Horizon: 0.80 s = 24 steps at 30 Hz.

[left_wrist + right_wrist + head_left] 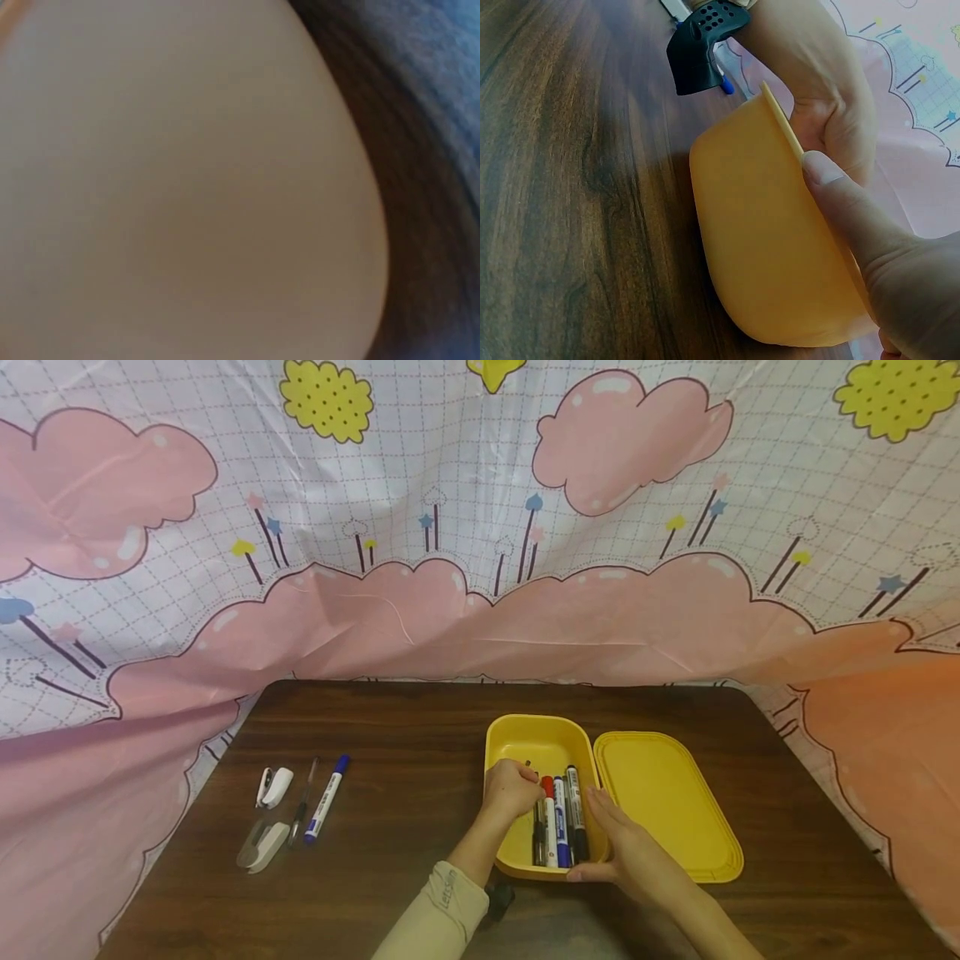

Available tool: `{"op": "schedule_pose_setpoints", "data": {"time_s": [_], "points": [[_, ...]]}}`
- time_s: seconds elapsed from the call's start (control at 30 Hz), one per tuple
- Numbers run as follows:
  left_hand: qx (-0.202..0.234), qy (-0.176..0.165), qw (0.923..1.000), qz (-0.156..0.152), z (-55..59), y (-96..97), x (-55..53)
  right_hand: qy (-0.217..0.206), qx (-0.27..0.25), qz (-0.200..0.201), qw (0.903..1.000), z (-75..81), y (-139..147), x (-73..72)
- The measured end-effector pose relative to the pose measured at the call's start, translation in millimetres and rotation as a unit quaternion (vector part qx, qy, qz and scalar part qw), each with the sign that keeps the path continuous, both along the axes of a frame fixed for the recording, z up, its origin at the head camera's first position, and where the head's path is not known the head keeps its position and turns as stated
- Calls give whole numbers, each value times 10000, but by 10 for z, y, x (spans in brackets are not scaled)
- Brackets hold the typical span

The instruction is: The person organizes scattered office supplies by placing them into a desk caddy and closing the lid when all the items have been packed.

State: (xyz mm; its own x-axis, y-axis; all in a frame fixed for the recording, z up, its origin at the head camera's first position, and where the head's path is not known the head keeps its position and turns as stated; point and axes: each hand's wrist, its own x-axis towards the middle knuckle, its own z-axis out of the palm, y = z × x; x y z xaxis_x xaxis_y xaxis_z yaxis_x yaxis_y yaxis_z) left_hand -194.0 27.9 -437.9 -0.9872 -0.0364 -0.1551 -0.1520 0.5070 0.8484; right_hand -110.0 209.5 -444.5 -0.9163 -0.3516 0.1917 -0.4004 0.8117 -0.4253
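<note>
A yellow plastic box (534,724) stands uncovered on the table, with several pens and markers lying side by side in its right half. My left hand (512,788) reaches into it with curled fingers and pinches a black pen (538,843); the fingertips are partly hidden. Beside that pen lie a red-capped marker (551,822), a blue marker (561,827) and a black marker (576,814). My right hand (626,839) holds the box's near right corner, its thumb (847,199) at the rim in the right wrist view. The left wrist view shows mostly a blurred pale surface.
A yellow lid (667,810) lies flat to the right of the box. On the left are a white stapler-like item (275,787), a white correction-tape-like item (266,847), a dark pen (303,802) and a blue marker (327,799). A patterned cloth (450,618) hangs behind the table.
</note>
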Motion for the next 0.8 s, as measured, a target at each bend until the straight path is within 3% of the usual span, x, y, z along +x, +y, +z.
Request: {"op": "schedule_pose_setpoints", "data": {"time_s": [0.33,0.57,0.8], "points": [[250,377,9989,-94,179,-129,-22,-222,60,-84,9997,11,-6,-12],[450,543,9974,-119,426,-262,-57,-198,56,-83,9998,21,-3,-13],[754,811,9936,-215,693,-366,2,-298,39,-129,9995,18,-8,-6]]}}
